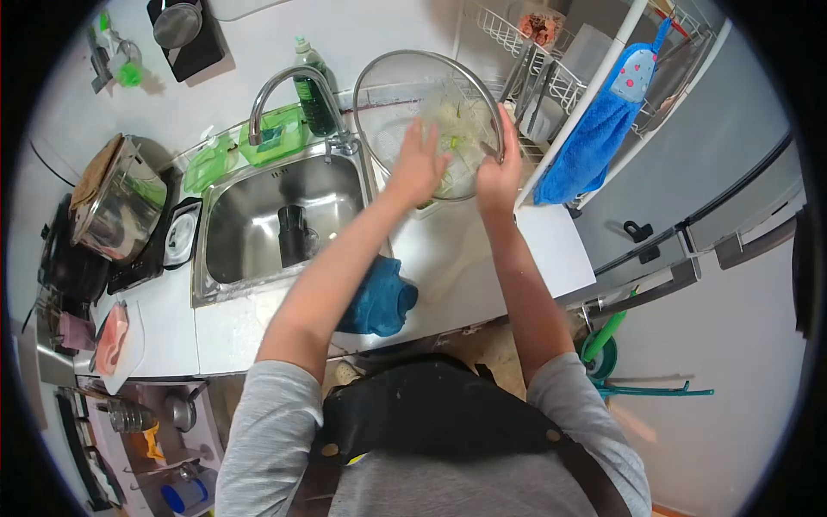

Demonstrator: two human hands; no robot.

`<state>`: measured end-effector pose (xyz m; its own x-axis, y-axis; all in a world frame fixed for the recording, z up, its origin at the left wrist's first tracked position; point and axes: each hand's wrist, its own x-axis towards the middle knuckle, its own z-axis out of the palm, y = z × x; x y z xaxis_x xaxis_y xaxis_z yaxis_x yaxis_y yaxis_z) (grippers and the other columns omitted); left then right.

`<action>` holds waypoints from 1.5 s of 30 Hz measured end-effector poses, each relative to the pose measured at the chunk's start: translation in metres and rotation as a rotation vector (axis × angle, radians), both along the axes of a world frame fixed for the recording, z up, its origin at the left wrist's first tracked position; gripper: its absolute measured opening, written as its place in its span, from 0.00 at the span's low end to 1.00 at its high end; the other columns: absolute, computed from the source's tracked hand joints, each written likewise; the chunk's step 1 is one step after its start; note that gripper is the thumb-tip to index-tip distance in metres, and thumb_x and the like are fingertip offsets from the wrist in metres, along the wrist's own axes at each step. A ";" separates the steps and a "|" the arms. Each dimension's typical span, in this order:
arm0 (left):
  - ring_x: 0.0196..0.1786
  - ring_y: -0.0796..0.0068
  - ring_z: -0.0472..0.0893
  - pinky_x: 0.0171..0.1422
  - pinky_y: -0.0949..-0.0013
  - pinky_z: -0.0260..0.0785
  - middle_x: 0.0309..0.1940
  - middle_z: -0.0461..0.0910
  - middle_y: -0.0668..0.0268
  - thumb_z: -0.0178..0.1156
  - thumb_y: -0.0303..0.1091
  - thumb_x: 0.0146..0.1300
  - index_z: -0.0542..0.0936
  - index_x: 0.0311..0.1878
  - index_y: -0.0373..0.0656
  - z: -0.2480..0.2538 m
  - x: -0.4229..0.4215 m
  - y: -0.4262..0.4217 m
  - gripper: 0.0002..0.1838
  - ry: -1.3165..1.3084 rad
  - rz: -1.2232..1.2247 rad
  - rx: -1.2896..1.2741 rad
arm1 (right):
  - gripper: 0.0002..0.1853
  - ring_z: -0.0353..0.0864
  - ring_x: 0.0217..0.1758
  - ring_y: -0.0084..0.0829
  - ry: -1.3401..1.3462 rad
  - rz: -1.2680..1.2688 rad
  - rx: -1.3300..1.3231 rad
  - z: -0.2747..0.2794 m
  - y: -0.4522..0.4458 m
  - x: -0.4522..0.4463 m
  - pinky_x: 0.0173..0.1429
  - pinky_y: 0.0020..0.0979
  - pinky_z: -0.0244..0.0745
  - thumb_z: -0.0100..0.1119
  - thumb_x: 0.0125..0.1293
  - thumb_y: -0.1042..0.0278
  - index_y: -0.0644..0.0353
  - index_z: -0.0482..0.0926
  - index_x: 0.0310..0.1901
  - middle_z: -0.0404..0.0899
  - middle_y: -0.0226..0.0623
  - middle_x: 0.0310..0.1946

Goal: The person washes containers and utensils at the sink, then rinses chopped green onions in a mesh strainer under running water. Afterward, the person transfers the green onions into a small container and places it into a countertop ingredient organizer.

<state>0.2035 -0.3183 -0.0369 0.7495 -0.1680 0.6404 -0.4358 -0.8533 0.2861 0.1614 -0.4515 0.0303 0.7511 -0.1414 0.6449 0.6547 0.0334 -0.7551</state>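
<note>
My right hand grips the metal rim of a round, clear glass lid at its right side. The lid is tilted up over the counter, right of the sink. In front of the glass is my left hand, its fingers apart and a little blurred. I cannot tell whether it touches the lid. Pale and green bits show through or on the glass; what they are is unclear. A teal cloth lies at the counter's front edge, below my left forearm.
Left of the lid are a steel sink with a black cylinder in it, a faucet and a green soap bottle. A dish rack with a hanging blue towel stands right. A steel pot is far left.
</note>
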 end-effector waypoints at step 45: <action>0.46 0.51 0.78 0.50 0.58 0.73 0.44 0.78 0.54 0.53 0.26 0.56 0.76 0.46 0.37 0.010 -0.009 0.013 0.14 -0.197 -0.135 0.044 | 0.39 0.67 0.65 0.47 -0.362 -0.309 -0.361 -0.014 0.004 0.006 0.70 0.40 0.59 0.36 0.41 0.94 0.63 0.71 0.60 0.70 0.50 0.59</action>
